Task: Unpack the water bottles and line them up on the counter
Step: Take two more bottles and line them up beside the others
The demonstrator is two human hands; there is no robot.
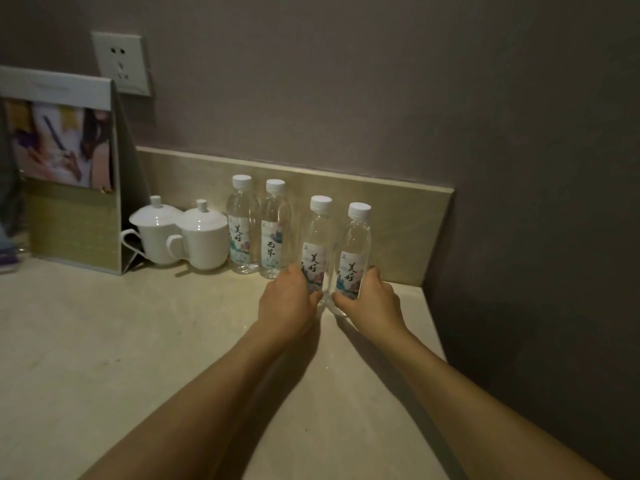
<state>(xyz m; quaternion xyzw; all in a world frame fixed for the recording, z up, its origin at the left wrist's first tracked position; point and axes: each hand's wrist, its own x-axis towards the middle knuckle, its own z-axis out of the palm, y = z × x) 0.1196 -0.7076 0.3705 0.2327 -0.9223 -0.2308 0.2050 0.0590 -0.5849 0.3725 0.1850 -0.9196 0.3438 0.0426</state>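
- At the far left of the frame, one folded display card (69,174) is seen propped on the counter (121,341), below one wall socket (122,62) in the upper left; it is apparently stood there to be read.
- Just right of the card, two white lidded cups (180,233) are set side by side against the backsplash (398,216), touching or nearly so, seemingly kept clear of the working space.
- Next, in the centre of the frame, two water bottles (258,225) are stood upright beside the cups at the backsplash, caps on, evidently the start of the row.
- Right of centre, a third bottle (317,244) is gripped low on its label by the left hand (287,303), fingers curled round it; it is held upright, a little forward of the row.
- Beside it, a fourth bottle (354,251) is gripped in the same way by the right hand (372,303), base on or just above the counter; which cannot be told.
- Four bottles are counted in all; the held pair is judged to be on its way into line, close together so the spacing matches.
- No packaging is visible anywhere in the frame.
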